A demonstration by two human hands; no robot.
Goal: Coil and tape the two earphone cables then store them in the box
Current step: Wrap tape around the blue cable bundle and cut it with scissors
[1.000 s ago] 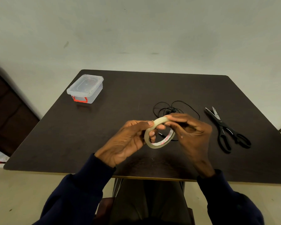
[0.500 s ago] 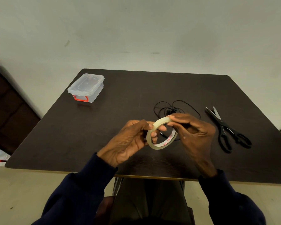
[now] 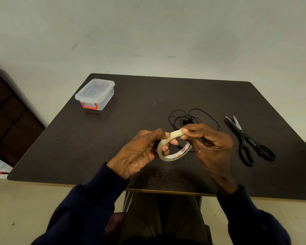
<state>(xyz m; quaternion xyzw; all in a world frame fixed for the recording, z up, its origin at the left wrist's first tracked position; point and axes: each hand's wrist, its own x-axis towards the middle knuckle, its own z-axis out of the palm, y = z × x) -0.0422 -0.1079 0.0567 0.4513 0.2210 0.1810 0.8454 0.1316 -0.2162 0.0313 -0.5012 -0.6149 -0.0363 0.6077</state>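
A ring of clear tape [image 3: 168,156] with red print inside is held above the table's near half. My left hand [image 3: 140,152] grips its left side with fingers through the ring. My right hand [image 3: 210,145] pinches the ring's top edge with thumb and forefinger. Behind my hands lies a loose tangle of black earphone cable [image 3: 193,117], partly hidden by my right hand. The clear plastic box [image 3: 95,94] with a red latch stands shut at the table's far left.
Black scissors [image 3: 247,142] lie on the right side of the dark brown table [image 3: 113,138], blades pointing away. A dark wooden piece of furniture stands at the left. The table's near edge runs just below my wrists.
Both hands have stayed on the tape ring and shifted slightly right. The ring has turned a little between the fingers. Cable, box and scissors have not moved.
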